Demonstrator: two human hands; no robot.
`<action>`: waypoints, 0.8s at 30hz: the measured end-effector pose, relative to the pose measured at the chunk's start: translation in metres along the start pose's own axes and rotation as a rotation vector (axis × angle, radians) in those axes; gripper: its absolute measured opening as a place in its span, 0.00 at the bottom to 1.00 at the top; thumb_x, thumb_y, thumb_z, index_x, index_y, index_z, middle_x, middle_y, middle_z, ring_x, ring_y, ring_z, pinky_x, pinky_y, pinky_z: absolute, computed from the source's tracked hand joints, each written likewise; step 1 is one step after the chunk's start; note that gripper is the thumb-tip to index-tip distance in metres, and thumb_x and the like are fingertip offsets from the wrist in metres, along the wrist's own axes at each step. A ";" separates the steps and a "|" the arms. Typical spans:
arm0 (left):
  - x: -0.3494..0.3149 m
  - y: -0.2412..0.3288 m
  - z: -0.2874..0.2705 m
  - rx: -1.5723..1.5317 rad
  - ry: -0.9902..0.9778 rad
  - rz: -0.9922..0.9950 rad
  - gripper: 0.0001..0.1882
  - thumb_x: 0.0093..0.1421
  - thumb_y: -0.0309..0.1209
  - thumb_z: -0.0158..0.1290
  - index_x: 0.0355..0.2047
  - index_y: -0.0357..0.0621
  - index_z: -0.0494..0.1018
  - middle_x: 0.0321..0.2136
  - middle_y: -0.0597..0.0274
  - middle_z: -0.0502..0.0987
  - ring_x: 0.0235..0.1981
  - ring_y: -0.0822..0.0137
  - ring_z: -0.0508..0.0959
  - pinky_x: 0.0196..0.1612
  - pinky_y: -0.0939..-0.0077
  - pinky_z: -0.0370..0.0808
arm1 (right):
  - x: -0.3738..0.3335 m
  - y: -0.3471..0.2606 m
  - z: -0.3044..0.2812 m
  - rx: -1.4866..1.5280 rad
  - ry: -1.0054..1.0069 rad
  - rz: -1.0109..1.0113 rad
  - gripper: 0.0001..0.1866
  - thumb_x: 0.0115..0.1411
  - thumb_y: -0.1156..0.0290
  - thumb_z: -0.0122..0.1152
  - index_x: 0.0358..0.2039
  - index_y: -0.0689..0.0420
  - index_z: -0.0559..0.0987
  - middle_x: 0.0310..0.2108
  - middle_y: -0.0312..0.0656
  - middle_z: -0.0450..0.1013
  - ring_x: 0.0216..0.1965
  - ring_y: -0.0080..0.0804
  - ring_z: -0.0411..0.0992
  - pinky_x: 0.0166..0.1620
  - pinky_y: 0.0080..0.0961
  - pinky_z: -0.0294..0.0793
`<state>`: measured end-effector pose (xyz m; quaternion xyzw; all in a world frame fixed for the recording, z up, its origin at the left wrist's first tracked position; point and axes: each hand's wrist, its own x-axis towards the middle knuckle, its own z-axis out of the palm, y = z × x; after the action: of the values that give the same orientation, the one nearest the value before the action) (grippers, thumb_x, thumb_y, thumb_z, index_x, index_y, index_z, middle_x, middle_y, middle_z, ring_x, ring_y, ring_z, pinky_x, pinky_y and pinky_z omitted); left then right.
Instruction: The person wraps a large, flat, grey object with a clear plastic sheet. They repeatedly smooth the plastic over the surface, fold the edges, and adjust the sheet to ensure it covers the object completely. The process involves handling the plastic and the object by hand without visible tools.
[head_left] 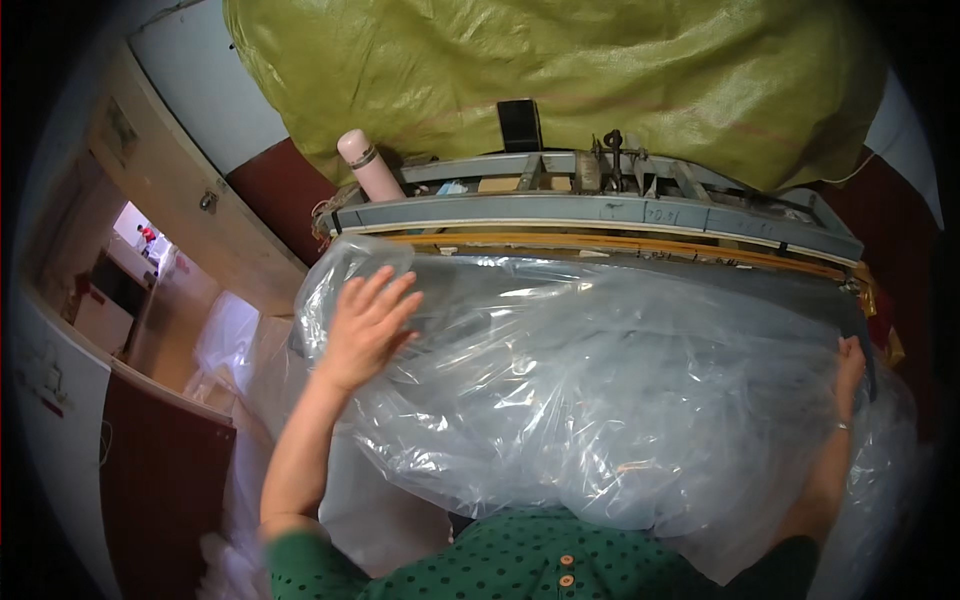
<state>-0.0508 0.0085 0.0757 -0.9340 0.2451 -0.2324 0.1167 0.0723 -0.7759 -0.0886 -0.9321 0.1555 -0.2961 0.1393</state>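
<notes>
A large sheet of clear plastic film [560,380] lies crumpled and shiny across the work surface in front of me and hangs down toward my body. Over its far left corner is my left hand [368,325], fingers spread, with nothing held in it; whether the palm touches the film I cannot tell. At the right end my right hand [850,365] is closed on the film's edge, its arm reaching out under or beside the plastic. Just beyond the film runs a long orange-yellow strip [600,243] along a grey metal frame [640,212].
A pink flask [368,165] and a dark phone-like slab [519,125] stand at the frame. Behind hangs a big yellow-green woven sheet [570,70]. To the left, a door [190,180] opens on another room, and more film [225,345] trails beside it.
</notes>
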 end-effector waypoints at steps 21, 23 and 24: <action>-0.019 -0.060 0.109 -0.601 -0.294 -0.385 0.08 0.53 0.30 0.53 0.30 0.39 0.73 0.28 0.59 0.76 0.36 0.59 0.72 0.45 0.67 0.65 | 0.000 0.107 0.014 0.697 -0.001 0.210 0.17 0.64 0.66 0.45 0.19 0.56 0.58 0.19 0.29 0.51 0.23 0.19 0.52 0.31 0.15 0.58; -0.011 -0.064 0.118 -0.723 -0.214 -0.448 0.06 0.53 0.29 0.53 0.26 0.39 0.72 0.25 0.58 0.76 0.31 0.58 0.73 0.40 0.69 0.68 | -0.006 0.095 0.007 0.471 0.031 0.098 0.17 0.62 0.67 0.48 0.19 0.56 0.58 0.18 0.29 0.51 0.22 0.19 0.50 0.28 0.16 0.55; -0.006 -0.065 0.124 -0.803 -0.144 -0.584 0.05 0.53 0.28 0.52 0.25 0.39 0.72 0.25 0.57 0.76 0.30 0.57 0.73 0.39 0.70 0.69 | -0.009 0.090 0.004 0.381 0.031 0.077 0.16 0.62 0.67 0.49 0.19 0.56 0.59 0.19 0.29 0.51 0.22 0.19 0.51 0.28 0.15 0.55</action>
<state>0.0319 0.0796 -0.0121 -0.9485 0.0348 -0.0776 -0.3052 0.0496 -0.8539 -0.1277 -0.8775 0.1341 -0.3292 0.3221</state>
